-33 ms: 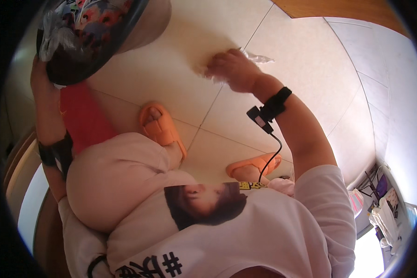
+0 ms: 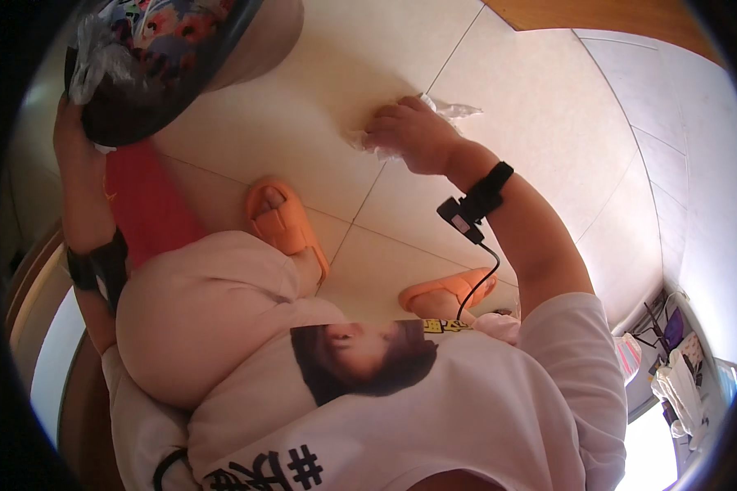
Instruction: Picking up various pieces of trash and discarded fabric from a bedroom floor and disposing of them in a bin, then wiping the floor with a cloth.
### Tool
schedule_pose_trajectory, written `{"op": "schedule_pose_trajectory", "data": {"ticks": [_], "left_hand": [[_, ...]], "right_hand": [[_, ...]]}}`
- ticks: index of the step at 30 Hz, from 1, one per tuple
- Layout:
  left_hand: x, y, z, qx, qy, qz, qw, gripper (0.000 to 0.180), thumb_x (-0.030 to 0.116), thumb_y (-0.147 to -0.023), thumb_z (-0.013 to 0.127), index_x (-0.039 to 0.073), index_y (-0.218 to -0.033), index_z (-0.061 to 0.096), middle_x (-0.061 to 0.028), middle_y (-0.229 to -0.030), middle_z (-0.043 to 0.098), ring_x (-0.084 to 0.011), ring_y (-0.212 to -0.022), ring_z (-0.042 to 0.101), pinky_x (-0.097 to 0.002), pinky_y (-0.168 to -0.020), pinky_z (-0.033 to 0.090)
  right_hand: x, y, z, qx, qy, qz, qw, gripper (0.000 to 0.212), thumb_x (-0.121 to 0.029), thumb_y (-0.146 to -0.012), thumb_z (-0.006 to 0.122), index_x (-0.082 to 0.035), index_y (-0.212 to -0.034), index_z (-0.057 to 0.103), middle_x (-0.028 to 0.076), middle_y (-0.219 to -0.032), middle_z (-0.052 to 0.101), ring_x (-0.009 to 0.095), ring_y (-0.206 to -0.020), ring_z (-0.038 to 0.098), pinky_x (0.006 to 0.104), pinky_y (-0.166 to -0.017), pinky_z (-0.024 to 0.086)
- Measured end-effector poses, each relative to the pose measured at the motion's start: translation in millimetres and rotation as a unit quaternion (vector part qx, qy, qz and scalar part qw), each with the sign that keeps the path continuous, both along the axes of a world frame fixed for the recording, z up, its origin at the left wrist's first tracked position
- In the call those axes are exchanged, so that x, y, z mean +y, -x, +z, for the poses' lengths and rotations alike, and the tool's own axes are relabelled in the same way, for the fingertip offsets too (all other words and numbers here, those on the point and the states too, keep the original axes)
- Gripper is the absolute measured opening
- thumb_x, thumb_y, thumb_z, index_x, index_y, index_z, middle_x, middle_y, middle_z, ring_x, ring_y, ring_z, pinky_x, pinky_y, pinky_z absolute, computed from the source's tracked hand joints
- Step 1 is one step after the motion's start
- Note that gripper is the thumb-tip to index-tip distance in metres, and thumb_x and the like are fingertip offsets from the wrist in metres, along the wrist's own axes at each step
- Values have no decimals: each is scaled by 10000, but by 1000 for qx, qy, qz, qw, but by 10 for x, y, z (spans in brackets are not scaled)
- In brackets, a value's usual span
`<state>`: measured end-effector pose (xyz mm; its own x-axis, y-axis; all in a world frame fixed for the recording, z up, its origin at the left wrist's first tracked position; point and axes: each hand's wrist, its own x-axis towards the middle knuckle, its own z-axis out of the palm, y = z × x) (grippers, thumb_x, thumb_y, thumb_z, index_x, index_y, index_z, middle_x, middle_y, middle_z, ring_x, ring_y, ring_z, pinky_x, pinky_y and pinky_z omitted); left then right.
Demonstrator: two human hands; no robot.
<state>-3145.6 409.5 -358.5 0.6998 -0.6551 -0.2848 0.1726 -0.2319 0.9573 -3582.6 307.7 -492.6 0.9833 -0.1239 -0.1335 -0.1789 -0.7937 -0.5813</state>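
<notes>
On the tiled floor at upper centre, my right hand presses down on a crumpled thin white tissue. Its edges stick out on both sides of my fingers, which are bent over it. Far to the left, my left hand is at the dark rim of a trash bin. The fingers there are mostly hidden behind the rim, and the hand appears to grip it. A clear plastic bag and a colourful patterned liner show inside the bin.
A red item lies beside my left forearm and bent knee. My feet are in orange slippers on the tiles. A wooden edge is at the top right, next to a pale wall. Clothes and bags sit at lower right.
My right hand has slid a little toward me along the floor, with the tissue under it. My left hand and the bin are almost unchanged.
</notes>
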Motion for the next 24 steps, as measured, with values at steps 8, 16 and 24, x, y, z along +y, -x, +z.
{"op": "schedule_pose_trajectory", "data": {"ticks": [8,16,24], "left_hand": [[31,85,50,-10,-27,43,999,453,223,-853,559,0,-1233,456,-130,-1169,540,-228,-1080,521,-365,-962,385],[-72,260,-19,-13,-44,97,994,510,274,-832,617,20,-1246,459,-110,-1170,542,-219,-1113,491,-382,-1024,323],[33,271,67,-15,-45,86,995,467,239,-847,581,12,-1237,461,-114,-1165,543,-219,-1107,493,-356,-1012,331]], "right_hand": [[69,582,21,-110,-245,-285,920,517,71,-657,566,-145,-1127,579,57,-1150,551,256,-1127,475,386,-951,381],[897,621,-224,-44,-45,-479,876,771,-225,-623,748,-99,-1297,395,165,-1294,367,383,-1219,314,481,-1017,266],[1043,297,-87,90,96,-202,970,849,-462,-540,759,-174,-1277,450,74,-1395,303,312,-1233,315,580,-908,307]]}}
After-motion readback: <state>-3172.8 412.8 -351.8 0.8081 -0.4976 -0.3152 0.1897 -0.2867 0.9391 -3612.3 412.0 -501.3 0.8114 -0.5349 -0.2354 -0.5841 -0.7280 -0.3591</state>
